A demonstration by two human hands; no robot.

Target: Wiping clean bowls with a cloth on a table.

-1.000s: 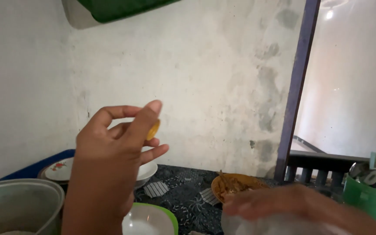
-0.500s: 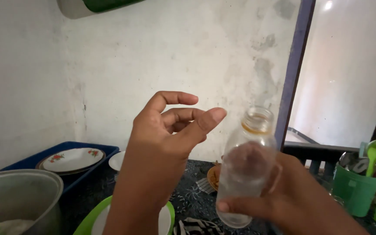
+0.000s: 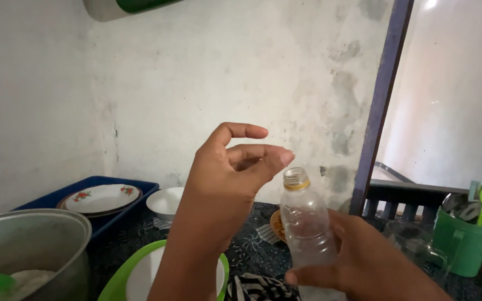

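My right hand (image 3: 364,262) grips a clear, empty plastic bottle (image 3: 305,223) upright at its lower half. The bottle's mouth is uncapped, with a yellow ring around the neck. My left hand (image 3: 224,178) is raised just left of the bottle's mouth. Its thumb is pinched against the fingertips and the index finger arches above. Nothing shows between those fingers. Both hands hover over a table covered with a dark patterned cloth (image 3: 252,251).
A metal pot (image 3: 29,245) stands at the near left. Behind it a blue tray (image 3: 135,189) holds a floral plate (image 3: 101,198). A white bowl (image 3: 165,202), a green-rimmed plate (image 3: 140,273), an orange dish (image 3: 276,223) and a green utensil container (image 3: 464,245) sit around.
A second ago my left hand pinched a yellow cap; it no longer shows. My right hand raised the bottle into view, then lowered it slightly, and my left hand moved right, beside its mouth.
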